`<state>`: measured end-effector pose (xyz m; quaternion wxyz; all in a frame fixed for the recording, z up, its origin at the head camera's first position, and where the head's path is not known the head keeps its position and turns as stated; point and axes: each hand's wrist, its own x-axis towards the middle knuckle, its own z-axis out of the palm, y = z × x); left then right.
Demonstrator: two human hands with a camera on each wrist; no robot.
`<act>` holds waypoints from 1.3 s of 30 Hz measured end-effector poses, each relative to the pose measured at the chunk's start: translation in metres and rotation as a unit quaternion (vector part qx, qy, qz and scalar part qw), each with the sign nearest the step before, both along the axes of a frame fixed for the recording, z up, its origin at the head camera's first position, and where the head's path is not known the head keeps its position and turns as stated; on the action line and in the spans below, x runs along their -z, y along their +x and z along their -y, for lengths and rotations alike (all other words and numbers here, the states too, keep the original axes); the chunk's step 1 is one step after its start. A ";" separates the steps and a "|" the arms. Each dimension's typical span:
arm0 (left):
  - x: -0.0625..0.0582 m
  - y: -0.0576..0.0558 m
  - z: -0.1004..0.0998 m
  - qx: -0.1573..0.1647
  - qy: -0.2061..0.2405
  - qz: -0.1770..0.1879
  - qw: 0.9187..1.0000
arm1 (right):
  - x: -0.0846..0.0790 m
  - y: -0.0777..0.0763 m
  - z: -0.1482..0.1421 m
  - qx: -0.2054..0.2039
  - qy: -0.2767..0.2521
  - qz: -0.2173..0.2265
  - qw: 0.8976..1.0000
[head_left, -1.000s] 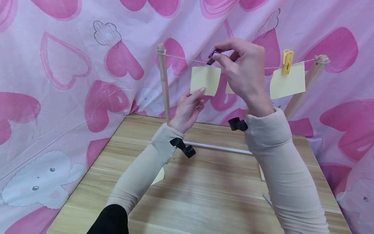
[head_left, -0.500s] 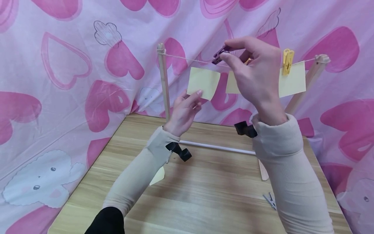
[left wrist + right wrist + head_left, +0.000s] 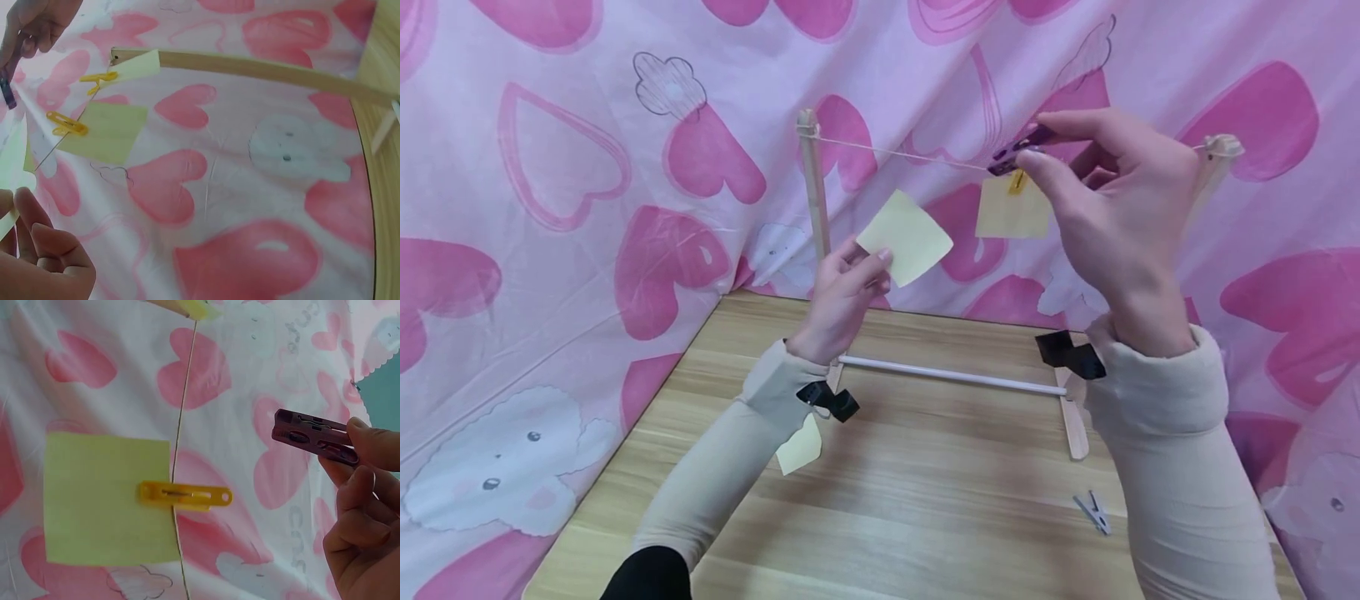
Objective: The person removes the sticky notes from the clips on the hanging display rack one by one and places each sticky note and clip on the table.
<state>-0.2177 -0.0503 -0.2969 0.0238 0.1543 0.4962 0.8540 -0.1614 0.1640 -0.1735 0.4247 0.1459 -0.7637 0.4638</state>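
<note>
In the head view my left hand [image 3: 842, 300] pinches a yellow sticky note [image 3: 907, 237] at its lower left corner, the note turned like a diamond and apart from the string [image 3: 902, 153]. My right hand [image 3: 1120, 208] pinches a dark purple clothespin [image 3: 1019, 150] by its handle ends, level with the string. In the right wrist view the clothespin's jaws are closed and hold nothing. Behind it, a second note [image 3: 106, 500] hangs from the string by a yellow clothespin [image 3: 184, 494]. Another note [image 3: 140, 67] hangs by a yellow clothespin [image 3: 99, 79], seen in the left wrist view.
A wooden post [image 3: 814, 183] holds up the string at the left, another [image 3: 1210, 171] at the right. A white rod [image 3: 951, 375] runs between their feet. On the table [image 3: 925, 517] lie a grey clothespin [image 3: 1093, 512] and a yellow note [image 3: 800, 446] beside my left forearm.
My left hand has moved left and down, and its note has tilted to a diamond. My right hand has moved right with the purple clothespin, away from that note.
</note>
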 end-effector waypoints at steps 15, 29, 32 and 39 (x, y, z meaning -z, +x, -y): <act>0.017 0.010 0.029 -0.029 -0.169 -0.074 0.982 | 0.026 0.020 -0.034 0.023 -0.066 0.024 0.997; 0.053 0.010 0.048 0.010 -0.292 -0.081 0.953 | 0.075 0.045 -0.074 0.048 -0.150 0.091 0.983; 0.059 0.009 0.050 0.004 -0.311 -0.072 0.948 | 0.086 0.052 -0.080 0.064 -0.143 0.112 0.981; 0.073 0.008 0.059 0.008 -0.337 -0.085 0.938 | 0.116 0.068 -0.092 0.137 -0.087 0.180 0.970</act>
